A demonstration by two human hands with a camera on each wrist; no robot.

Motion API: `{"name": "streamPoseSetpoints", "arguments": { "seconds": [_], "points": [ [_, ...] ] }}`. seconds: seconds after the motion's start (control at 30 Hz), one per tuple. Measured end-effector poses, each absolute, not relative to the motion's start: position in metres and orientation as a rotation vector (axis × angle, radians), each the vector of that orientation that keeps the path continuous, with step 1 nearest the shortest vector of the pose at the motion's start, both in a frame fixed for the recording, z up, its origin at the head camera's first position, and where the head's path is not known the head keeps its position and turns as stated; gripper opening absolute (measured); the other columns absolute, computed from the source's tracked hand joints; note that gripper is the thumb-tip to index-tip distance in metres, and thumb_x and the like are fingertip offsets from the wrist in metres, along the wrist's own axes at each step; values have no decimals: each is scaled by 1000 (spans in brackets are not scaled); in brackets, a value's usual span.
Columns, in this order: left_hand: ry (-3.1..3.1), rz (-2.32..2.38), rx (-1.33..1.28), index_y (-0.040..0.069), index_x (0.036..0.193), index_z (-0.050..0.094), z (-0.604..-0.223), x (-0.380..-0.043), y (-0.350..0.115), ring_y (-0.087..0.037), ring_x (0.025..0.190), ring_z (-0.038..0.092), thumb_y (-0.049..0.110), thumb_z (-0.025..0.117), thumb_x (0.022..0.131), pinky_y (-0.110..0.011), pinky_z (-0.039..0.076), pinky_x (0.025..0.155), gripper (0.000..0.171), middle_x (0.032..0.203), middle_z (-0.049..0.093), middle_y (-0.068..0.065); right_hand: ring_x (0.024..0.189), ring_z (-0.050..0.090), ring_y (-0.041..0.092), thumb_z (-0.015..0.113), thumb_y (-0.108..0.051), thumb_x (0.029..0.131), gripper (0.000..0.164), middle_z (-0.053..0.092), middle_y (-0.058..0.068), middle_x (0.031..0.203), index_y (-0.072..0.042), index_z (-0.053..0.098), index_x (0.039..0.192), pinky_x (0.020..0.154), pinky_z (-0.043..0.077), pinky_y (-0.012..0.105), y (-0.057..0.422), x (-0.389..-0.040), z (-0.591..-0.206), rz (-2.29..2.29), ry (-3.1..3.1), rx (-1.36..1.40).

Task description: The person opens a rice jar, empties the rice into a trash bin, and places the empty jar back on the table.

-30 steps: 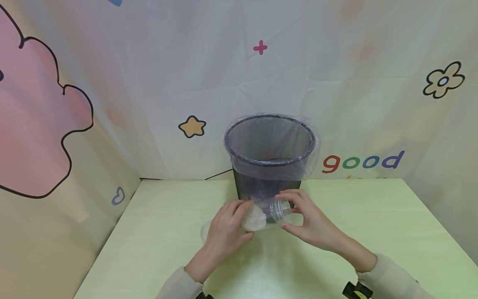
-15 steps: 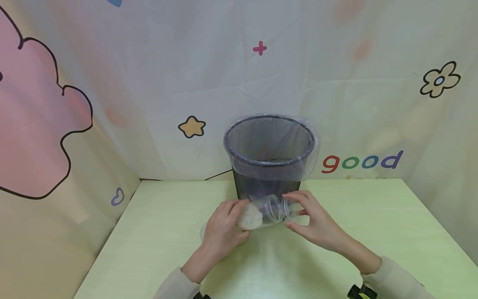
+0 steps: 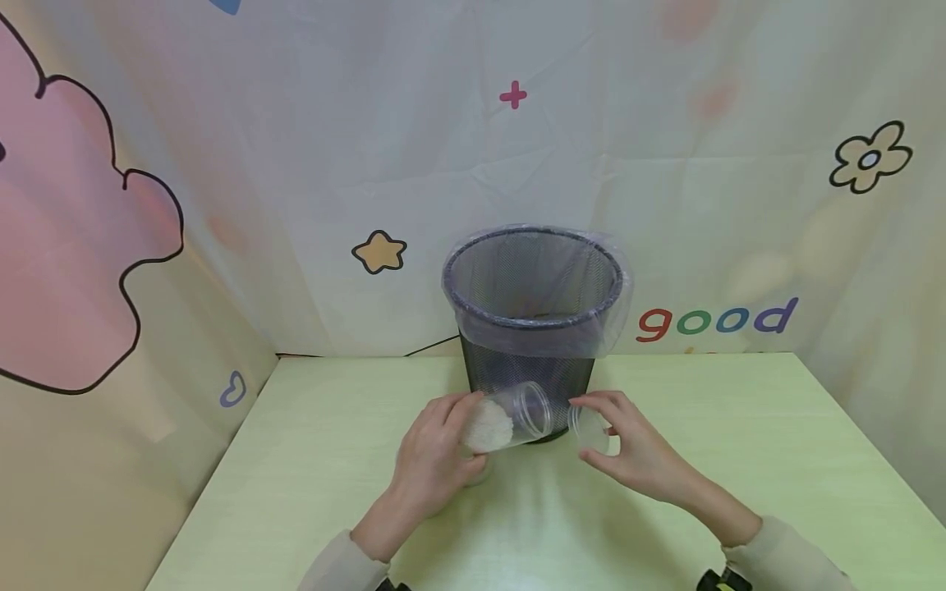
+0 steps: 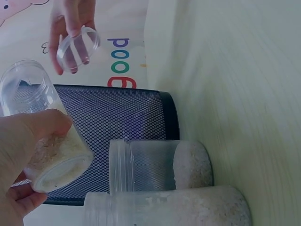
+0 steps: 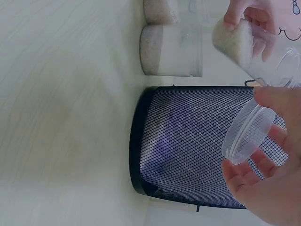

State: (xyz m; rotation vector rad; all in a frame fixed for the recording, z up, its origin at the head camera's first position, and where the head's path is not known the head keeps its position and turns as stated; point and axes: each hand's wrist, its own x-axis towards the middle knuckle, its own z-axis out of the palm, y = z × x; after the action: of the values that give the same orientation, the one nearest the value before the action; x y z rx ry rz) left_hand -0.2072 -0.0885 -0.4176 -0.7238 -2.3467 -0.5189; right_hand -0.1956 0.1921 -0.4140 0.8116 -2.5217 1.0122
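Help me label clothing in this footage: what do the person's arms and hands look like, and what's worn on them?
Both the left hand and right hand are bare, without gloves. The left sleeve and right sleeve are long and pale beige. A black device with a yellowish patch shows by the right cuff; another dark piece, mostly cut off, shows by the left.
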Motion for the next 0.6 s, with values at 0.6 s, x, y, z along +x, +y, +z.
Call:
{"name": "streamPoseSetpoints", "arguments": {
  "seconds": [0.6],
  "points": [
    [-2320,-537,-699,12,122,54,-416,-205,-99,-18,99,57,22,85,51,-31,51,81,78,111,59,-3,102,48,23,76,-4,69,57,51,10,116,-8,54,121,73,47,34,203,-209,-446,903,-2559,783]
  ]
}}
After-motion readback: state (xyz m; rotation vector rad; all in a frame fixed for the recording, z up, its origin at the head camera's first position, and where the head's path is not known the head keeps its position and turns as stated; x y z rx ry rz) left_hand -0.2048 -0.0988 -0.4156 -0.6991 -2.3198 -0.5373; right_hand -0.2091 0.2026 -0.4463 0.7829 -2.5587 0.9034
